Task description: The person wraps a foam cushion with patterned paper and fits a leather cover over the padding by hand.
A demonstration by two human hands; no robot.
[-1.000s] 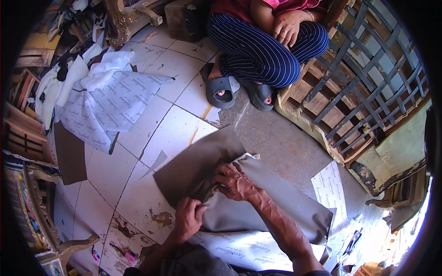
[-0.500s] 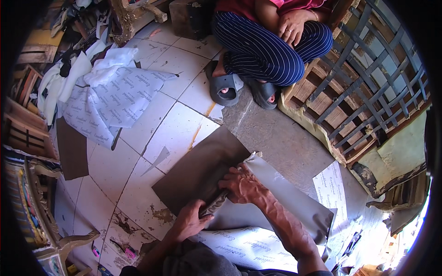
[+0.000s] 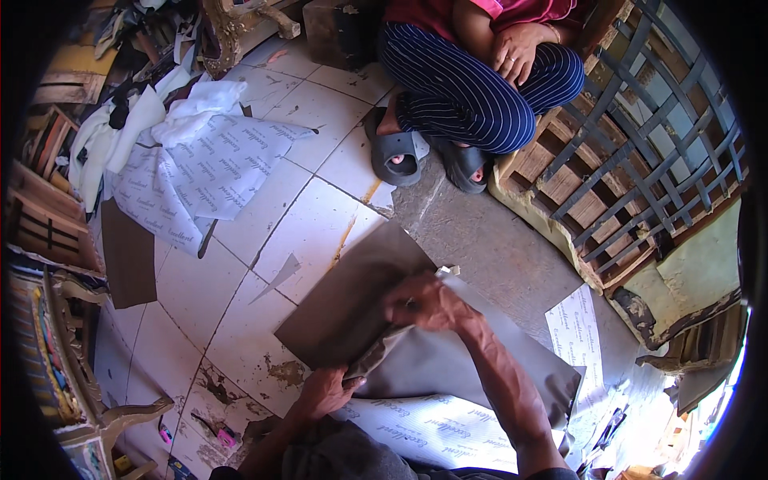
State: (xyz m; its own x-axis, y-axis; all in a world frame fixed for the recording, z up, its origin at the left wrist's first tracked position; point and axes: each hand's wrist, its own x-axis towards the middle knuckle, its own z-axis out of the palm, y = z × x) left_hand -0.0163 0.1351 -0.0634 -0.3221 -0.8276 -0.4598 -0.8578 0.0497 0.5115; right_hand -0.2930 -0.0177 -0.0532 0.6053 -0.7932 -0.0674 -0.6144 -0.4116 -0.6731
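A dark brown leatherette sheet (image 3: pixel 340 300) lies on the floor in front of me. A glossier grey-brown part (image 3: pixel 488 352) spreads to its right, and a white printed sheet (image 3: pixel 436 428) shows below. Between my hands runs a narrow, rumpled brown strip (image 3: pixel 380 352) with a worn look. At its lower end my left hand (image 3: pixel 330 390) closes on it, thumb along the edge. My right hand (image 3: pixel 428 304) is over the strip's upper end, fingers curled together and slightly blurred; what they pinch is hidden. A small pale scrap (image 3: pixel 450 270) sits just beyond the right hand.
A person (image 3: pixel 472 88) sits ahead with hands resting together. A wooden frame with woven straps (image 3: pixel 632 152) stands right. Printed white sheeting (image 3: pixel 216 172) and a brown piece (image 3: pixel 128 256) lie left. A carved wooden frame (image 3: pixel 76 360) and a pink item (image 3: pixel 226 436) are lower left.
My right hand has lifted slightly and turned, its fingers now curled in a ring. The strip's upper part shows wider and flatter. My left hand has shifted slightly lower on the strip.
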